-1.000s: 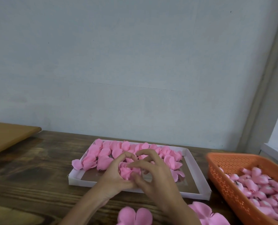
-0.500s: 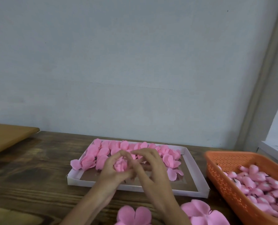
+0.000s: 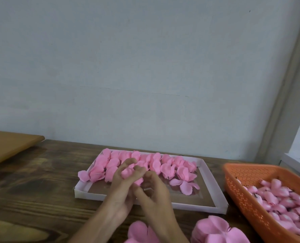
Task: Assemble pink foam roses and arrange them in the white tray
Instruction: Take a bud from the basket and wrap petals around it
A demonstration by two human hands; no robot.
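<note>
Rose (image 3: 127, 173) (one, pink) pinched between left hand (image 3: 121, 192) and right hand (image 3: 156, 195) above one white tray (image 3: 87, 194).

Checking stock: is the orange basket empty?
No, the basket holds a heap of pink buds.

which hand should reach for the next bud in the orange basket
Right, probably. The orange basket lies on the same side as the right hand, past the white tray, so no cross-body reach. The left hand wraps the rose and could hold it alone.
</note>
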